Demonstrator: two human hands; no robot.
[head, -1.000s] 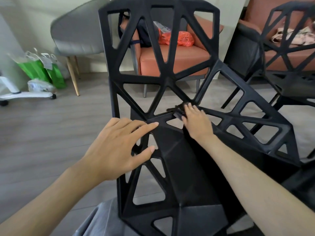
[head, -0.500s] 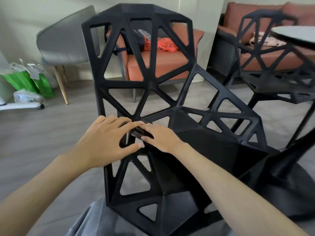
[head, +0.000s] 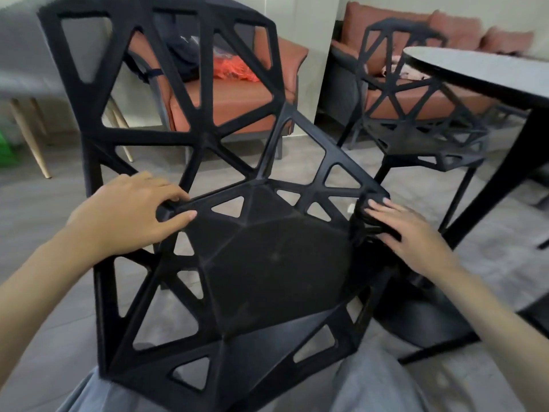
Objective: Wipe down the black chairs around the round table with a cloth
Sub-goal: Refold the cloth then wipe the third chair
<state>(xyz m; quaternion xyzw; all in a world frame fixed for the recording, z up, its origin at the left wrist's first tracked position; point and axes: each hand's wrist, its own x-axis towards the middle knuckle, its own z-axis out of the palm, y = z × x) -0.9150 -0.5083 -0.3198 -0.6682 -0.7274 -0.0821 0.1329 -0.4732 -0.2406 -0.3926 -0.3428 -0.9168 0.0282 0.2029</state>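
Biggest thing in view is the black chair (head: 267,257), the lattice kind with triangle cutouts, sitting right in front of the person with its seat front up against their grey-trousered knees (head: 383,382). Off to the right is the round table (head: 481,69), light top on a dark leg, with a second black chair (head: 416,126) tucked beside it. Behind both there's an orange sofa (head: 225,96) with an orange bag and some dark stuff on it. The left hand (head: 130,212) is on the chair's left seat corner, fingers (head: 175,217) curled round the frame there. The right hand (head: 407,230) is at the right corner, fingers lying fairly flat and pressing a dark cloth (head: 367,212) onto the frame. The cloth is bunched and partly hidden under the hand.
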